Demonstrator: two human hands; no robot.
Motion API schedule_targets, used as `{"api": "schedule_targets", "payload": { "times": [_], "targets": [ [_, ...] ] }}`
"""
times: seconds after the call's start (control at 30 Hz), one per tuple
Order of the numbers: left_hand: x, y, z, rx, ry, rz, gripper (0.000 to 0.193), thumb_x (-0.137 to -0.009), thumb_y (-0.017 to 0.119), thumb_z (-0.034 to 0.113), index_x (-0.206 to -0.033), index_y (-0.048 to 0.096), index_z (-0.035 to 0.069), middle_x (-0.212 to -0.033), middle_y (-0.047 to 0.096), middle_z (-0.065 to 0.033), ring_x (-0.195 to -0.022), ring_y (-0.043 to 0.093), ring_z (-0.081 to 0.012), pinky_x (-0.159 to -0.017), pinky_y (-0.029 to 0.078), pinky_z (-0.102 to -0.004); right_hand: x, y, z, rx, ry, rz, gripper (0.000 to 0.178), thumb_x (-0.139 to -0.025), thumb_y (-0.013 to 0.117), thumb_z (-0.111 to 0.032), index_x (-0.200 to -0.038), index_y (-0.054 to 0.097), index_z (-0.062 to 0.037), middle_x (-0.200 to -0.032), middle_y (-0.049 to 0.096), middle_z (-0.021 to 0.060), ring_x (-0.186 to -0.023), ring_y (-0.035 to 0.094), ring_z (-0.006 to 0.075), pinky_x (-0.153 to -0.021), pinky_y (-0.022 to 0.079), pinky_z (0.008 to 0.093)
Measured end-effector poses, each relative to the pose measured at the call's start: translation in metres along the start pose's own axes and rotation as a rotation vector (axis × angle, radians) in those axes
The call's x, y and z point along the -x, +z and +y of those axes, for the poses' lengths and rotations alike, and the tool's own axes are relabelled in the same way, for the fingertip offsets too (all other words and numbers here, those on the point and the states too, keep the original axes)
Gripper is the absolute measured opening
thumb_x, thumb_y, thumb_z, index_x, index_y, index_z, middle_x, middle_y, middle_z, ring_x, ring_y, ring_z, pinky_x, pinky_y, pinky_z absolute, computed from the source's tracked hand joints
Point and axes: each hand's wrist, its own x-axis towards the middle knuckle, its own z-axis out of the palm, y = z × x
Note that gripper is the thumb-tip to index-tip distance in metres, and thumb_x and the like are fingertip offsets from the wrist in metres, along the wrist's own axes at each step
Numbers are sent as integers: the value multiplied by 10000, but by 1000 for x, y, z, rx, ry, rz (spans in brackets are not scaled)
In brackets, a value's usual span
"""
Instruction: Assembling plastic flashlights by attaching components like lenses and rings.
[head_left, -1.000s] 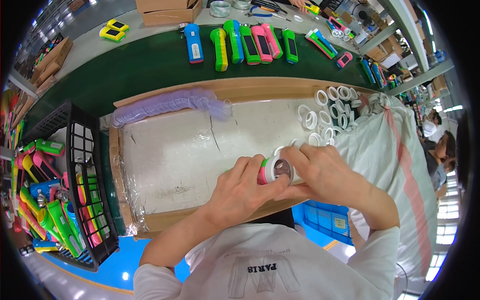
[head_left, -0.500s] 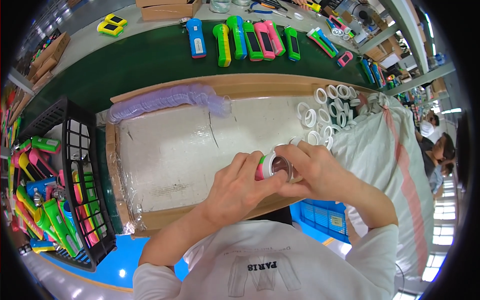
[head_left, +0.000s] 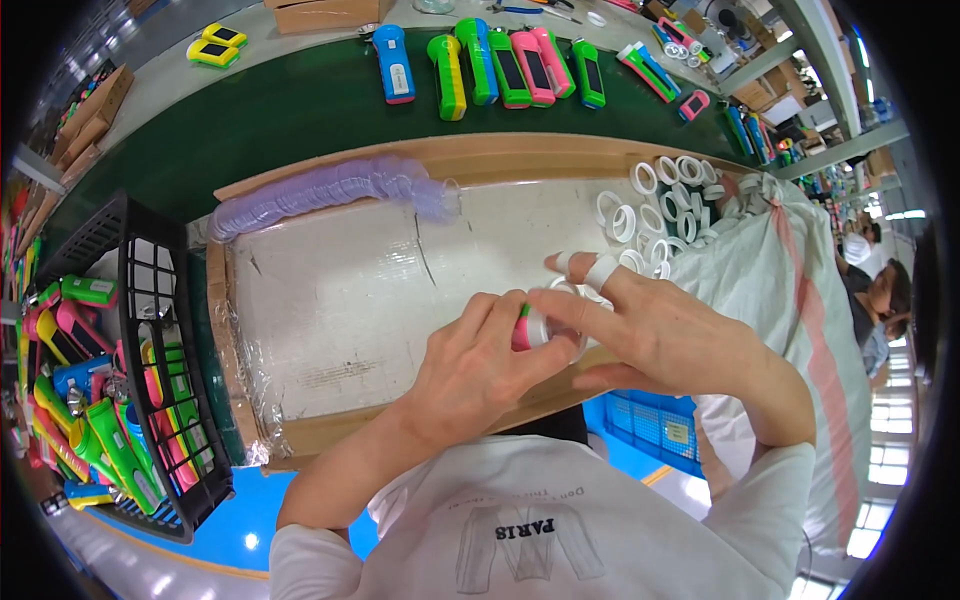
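Observation:
My left hand is closed round a pink and green flashlight with a white ring at its head, near the tray's front edge. Most of its body is hidden in the palm. Over the flashlight's head, my right hand has its fingers apart, with the forefinger across the front and the thumb stretched out below. White bands show on its farther fingers; whether they are loose rings or wrappings I cannot tell. Loose white rings lie in a heap beyond it. A row of clear lens discs lies along the tray's far left side.
A cardboard-edged tray lies before me. At left, a black basket holds many coloured flashlights. Several more flashlights lie on the green belt. A white woven sack bulges at right, near a blue crate.
My right hand has loosened from the flashlight's head and spread its fingers, shifting slightly right. The left hand keeps the flashlight in almost the same place.

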Motion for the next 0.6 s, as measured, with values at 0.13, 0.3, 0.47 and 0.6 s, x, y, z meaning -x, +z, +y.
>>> {"api": "schedule_targets", "payload": {
  "times": [0.13,0.3,0.47,0.6],
  "targets": [
    [1,5,6,-4,-34,23,342,-718,683,112,-1038,655,229,-1013,570,-133,-813,572,-237,-572,517,-315,3,9,-1,-120,-51,39,506,-767,765,-181,-1170,524,9,-959,588,214,-732,644,382,-615,524,437],
    [1,5,1,-2,-37,-20,347,-728,688,116,-1054,658,230,-1038,576,-140,-837,581,-245,-601,528,-319,1,13,4,-119,98,68,514,-788,760,-237,-1172,526,12,-962,608,232,-735,643,382,-617,527,423],
    [-5,5,-5,12,-57,-14,393,-721,692,91,-1086,646,229,-1075,579,-159,-856,587,-275,-612,536,-343,-3,24,26,-138,-41,143,534,-764,775,-237,-1192,544,-17,-914,623,120,-670,638,250,-577,515,363],
    [-9,12,-12,54,-132,-47,504,-705,730,80,-1175,593,201,-1108,583,-174,-908,603,-300,-666,539,-389,-18,28,34,-299,145,220,480,-726,799,-247,-1074,577,-1,-737,632,126,-571,615,243,-530,466,323]
  ]
}}
